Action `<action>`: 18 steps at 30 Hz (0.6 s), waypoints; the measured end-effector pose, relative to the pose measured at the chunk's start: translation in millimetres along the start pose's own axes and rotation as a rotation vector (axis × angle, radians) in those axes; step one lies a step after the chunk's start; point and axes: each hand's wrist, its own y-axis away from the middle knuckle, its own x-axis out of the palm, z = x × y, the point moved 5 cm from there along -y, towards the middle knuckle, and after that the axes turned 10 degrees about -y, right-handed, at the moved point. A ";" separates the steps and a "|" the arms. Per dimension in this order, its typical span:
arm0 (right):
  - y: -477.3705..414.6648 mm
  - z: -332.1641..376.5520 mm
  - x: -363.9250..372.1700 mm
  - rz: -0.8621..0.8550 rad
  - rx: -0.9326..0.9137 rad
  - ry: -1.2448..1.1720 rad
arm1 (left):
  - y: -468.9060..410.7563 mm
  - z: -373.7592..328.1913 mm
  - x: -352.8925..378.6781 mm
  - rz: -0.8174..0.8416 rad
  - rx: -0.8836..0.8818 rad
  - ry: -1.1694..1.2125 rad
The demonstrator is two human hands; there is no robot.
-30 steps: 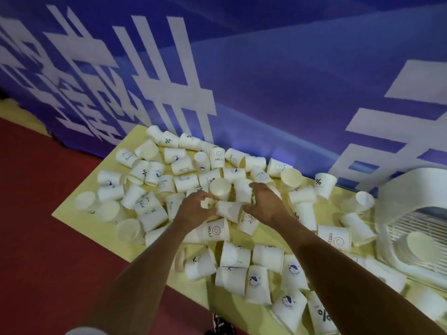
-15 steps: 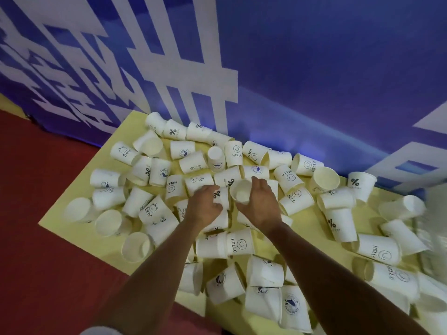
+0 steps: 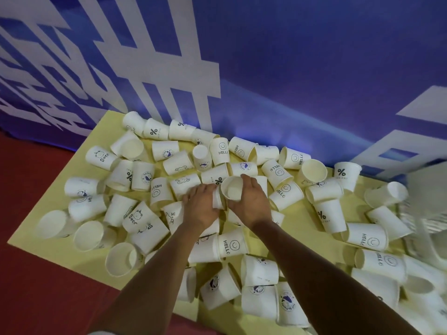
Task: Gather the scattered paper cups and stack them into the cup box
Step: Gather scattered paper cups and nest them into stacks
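Several white printed paper cups lie scattered on a yellow table [image 3: 60, 238], most on their sides. My right hand [image 3: 251, 201] grips one cup [image 3: 233, 189] with its open mouth facing me. My left hand [image 3: 200, 209] grips another cup [image 3: 217, 198] right beside it, its rim touching the first cup. Both hands are over the middle of the pile. A blurred white cup box [image 3: 425, 213] shows at the right edge.
A blue banner with white lettering [image 3: 290, 81] stands close behind the table's far edge. Red floor [image 3: 29, 286] lies to the left and near side. Cups crowd the table's near edge under my forearms.
My view swung left, so the white box slid toward the right edge. My right hand lifted an open-mouthed cup and my left hand brought a second cup against it.
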 end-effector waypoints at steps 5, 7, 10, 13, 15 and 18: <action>5.8 2.7 -37.0 -0.073 0.000 -0.029 | 8.0 -5.1 -18.2 -0.054 -0.049 0.042; 8.0 3.3 -55.3 -0.109 0.004 -0.067 | 12.2 -11.2 -29.5 -0.107 -0.063 0.074; 16.1 -0.3 -89.4 -0.175 -0.002 -0.096 | 19.4 -30.2 -47.0 -0.168 -0.048 0.149; 28.2 -15.7 -126.1 -0.219 0.003 -0.121 | 26.7 -61.9 -61.1 -0.202 -0.008 0.213; 41.5 -33.4 -153.1 -0.252 0.024 -0.138 | 32.6 -90.6 -65.9 -0.221 0.045 0.248; 66.1 -66.8 -197.1 -0.329 0.059 -0.178 | 41.0 -144.1 -65.5 -0.176 0.133 0.288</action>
